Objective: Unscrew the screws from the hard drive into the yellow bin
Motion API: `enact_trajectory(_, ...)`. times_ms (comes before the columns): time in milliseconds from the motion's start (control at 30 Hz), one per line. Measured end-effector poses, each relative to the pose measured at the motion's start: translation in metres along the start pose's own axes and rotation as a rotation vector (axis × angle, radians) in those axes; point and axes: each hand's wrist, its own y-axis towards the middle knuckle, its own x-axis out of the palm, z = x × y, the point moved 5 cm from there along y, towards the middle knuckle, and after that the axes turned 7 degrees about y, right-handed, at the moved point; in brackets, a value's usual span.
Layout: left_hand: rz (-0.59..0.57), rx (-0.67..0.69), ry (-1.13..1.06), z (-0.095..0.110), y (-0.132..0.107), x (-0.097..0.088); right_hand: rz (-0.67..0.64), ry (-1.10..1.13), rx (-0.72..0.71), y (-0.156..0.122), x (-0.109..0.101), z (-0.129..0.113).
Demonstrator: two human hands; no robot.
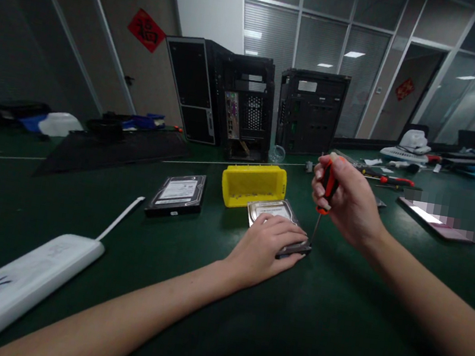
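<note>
My left hand (267, 244) lies over a silver and black hard drive (276, 208) on the green table, its fingers across the top and its thumb along the near edge. Much of that drive is hidden under the hand. Wrapped round the red and black handle of a screwdriver (330, 183) is my right hand (349, 199). The screwdriver stands nearly upright, its tip down at the drive's right corner; the exact contact is too small to make out. A yellow plastic bin (253, 187) stands just behind the drive, with small dark bits inside.
A second hard drive (179, 191) lies to the left. At front left is a white power strip (18, 281) with its cable. Computer cases (248, 107) stand at the back. Red-handled pliers (394, 180) and a phone-like slab (436, 220) lie on the right.
</note>
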Motion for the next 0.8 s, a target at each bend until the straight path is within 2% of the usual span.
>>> enact_trajectory(800, -0.005, -0.009, 0.004, -0.0003, 0.0001, -0.0004, -0.025, 0.008, -0.026, 0.0005, 0.0007, -0.0023)
